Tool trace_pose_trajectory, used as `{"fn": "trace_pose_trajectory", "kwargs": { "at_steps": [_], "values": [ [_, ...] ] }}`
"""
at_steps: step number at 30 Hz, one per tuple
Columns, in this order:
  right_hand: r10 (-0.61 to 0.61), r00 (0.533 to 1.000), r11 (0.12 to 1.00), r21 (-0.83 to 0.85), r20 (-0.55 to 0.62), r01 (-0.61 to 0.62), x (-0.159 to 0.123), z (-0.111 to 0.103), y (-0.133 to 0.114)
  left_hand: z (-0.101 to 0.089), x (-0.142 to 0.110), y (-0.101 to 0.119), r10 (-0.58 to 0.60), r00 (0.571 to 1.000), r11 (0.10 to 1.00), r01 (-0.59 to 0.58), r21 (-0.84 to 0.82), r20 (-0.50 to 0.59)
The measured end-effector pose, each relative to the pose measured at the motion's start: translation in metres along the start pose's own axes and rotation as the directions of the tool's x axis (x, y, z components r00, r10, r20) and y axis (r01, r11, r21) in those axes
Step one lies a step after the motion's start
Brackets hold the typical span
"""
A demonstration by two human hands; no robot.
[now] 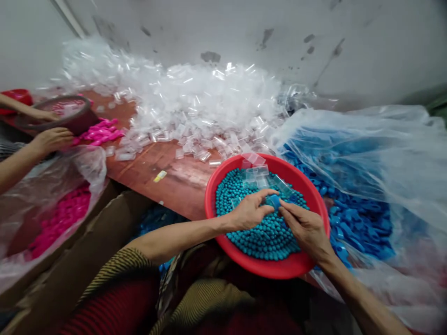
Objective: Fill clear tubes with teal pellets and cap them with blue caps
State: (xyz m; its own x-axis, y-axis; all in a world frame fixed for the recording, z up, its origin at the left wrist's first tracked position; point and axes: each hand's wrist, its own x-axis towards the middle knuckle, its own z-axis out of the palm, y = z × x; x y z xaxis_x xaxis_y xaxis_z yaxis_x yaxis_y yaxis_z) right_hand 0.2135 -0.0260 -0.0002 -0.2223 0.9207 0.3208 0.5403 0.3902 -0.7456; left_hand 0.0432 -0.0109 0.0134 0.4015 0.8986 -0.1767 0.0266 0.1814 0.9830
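Note:
Over a red plastic basin point(319, 204) my two hands meet at a small blue plastic piece point(274, 202). My left hand point(249, 210) grips it between thumb and fingers, perhaps together with something clear that I cannot make out well. From the other side, the thumb and fingertips of my right hand point(307, 228) are pinched together at the piece's edge; whether they hold a part of their own is hidden. Small round teal beads point(268, 246) fill the basin. Several clear plastic tubes point(256, 174) lie on the beads near its far rim.
Clear tubes point(209, 102) are heaped along the wall. To the right, a plastic bag point(377, 139) holds blue parts point(363, 218). At left, a co-worker's hands point(52, 139) are at a dark bowl point(78, 121), near pink parts point(103, 132) and a cardboard box point(87, 246).

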Motion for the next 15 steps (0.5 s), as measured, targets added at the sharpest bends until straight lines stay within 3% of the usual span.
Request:
{"fn": "trace_pose_trajectory", "kwargs": {
  "at_steps": [4,8,15],
  "values": [
    [-0.004,1.000,0.999,0.037,0.006,0.004,-0.005,-0.002,0.004,-0.001,-0.005,0.003,-0.036,0.998,0.999,0.034,0.032,0.058],
    [0.049,0.994,0.998,0.030,0.101,-0.053,-0.008,0.002,-0.001,-0.008,-0.005,-0.005,-0.097,0.985,0.995,0.096,0.014,0.141],
    [-0.045,0.984,0.999,0.020,0.170,0.042,-0.005,0.007,0.000,-0.009,-0.002,-0.014,-0.060,0.996,0.989,0.050,0.141,0.068]
  ]
}}
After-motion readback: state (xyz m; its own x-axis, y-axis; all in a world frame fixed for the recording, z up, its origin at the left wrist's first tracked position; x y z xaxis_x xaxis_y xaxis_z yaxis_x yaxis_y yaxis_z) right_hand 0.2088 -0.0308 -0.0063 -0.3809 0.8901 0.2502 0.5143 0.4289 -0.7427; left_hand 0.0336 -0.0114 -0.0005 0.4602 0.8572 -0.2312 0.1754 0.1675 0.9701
